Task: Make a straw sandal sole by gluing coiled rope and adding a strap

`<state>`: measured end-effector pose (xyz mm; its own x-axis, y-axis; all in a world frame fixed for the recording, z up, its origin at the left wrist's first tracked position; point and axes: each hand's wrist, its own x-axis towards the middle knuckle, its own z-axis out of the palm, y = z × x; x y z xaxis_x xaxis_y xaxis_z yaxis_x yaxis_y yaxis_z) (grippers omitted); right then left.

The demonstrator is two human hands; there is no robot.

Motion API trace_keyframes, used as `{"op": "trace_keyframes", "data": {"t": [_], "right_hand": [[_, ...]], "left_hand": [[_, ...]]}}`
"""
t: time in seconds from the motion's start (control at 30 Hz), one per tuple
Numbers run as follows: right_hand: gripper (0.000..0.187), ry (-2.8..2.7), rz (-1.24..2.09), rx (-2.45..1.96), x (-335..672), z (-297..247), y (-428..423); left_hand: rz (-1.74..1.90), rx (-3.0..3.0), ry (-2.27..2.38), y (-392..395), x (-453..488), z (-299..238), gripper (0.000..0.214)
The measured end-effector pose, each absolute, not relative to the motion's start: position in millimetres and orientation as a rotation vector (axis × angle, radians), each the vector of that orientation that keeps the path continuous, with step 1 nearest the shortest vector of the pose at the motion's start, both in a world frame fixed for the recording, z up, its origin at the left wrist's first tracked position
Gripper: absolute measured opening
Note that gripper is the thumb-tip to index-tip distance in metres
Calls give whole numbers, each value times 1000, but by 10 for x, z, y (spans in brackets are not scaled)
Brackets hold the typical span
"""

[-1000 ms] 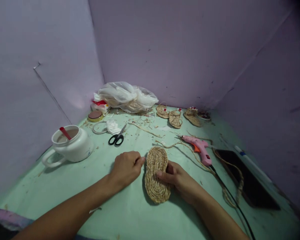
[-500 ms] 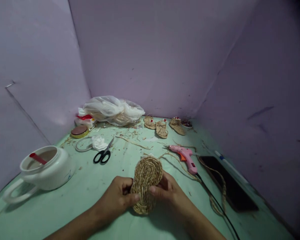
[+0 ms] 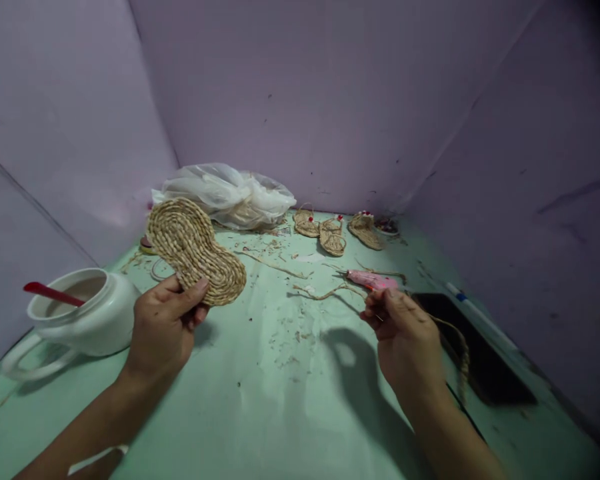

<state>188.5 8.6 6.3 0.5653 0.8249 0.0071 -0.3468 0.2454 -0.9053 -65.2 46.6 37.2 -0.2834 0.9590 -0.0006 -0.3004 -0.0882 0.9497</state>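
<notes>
A woven sole (image 3: 195, 247) of coiled straw-like braid is tilted up over the left part of the table. My left hand (image 3: 165, 320) is closed on its lower edge, thumb on the face toward me. To the right, my right hand (image 3: 405, 333) is raised with its fingers pinched on a thin fibre cord (image 3: 330, 291), which trails out on both sides of the fingers. Just behind these fingers lies a pink glue gun (image 3: 373, 279), its handle hidden by the hand. The sole covers the place where the scissors lay.
A white mug-like pot (image 3: 95, 320) with a red stick (image 3: 55, 293) stands at left. At the back are a plastic bag (image 3: 230, 193) and several small woven slippers (image 3: 333, 237) with red beads. A dark flat slab (image 3: 480, 353) and a white pen (image 3: 480, 320) lie at right. Fibre scraps dot the green table.
My left hand has carried the sole up and left, turning it. My right hand has let go of the sole, moved right and pinched the cord. The view has shifted slightly.
</notes>
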Motion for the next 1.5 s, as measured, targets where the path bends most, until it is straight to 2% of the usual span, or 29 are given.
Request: {"op": "trace_keyframes", "data": {"t": [0.53, 0.63, 0.7, 0.73, 0.8, 0.87, 1.0, 1.17, 1.3, 1.4, 1.5], "right_hand": [[20, -648, 815, -1105, 1915, 116, 52], [17, -1204, 885, -1147, 1761, -19, -55], [21, -1801, 895, -940, 1525, -173, -191], [31, -2139, 872, -662, 1388, -255, -264], [28, -2337, 860, -478, 1151, -388, -368], [36, -2624, 715, -422, 1051, -430, -355], [62, -2834, 584, -840, 1318, -272, 84], [59, -2755, 274, -1469, 1783, -211, 866], [55, -2516, 150, -1785, 1851, -211, 1190], [54, -2390, 89, -1872, 1728, -128, 1045], [56, -2452, 92, -1734, 1507, -101, 575]], "left_hand": [[1569, 896, 1230, 407, -649, 366, 17], [1560, 908, 1214, 406, -666, 323, 18], [1551, 921, 1200, 404, -666, 304, 18], [1552, 931, 1192, 401, -660, 301, 18], [1558, 963, 1184, 389, -642, 311, 19], [1554, 1014, 1194, 377, -625, 325, 20], [1541, 1082, 1207, 385, -635, 279, 20], [1522, 1175, 1195, 426, -651, 132, 22], [1474, 1230, 1185, 418, -627, 102, 25], [1458, 1231, 1184, 413, -627, 105, 24], [1455, 1218, 1176, 409, -638, 100, 24]]}}
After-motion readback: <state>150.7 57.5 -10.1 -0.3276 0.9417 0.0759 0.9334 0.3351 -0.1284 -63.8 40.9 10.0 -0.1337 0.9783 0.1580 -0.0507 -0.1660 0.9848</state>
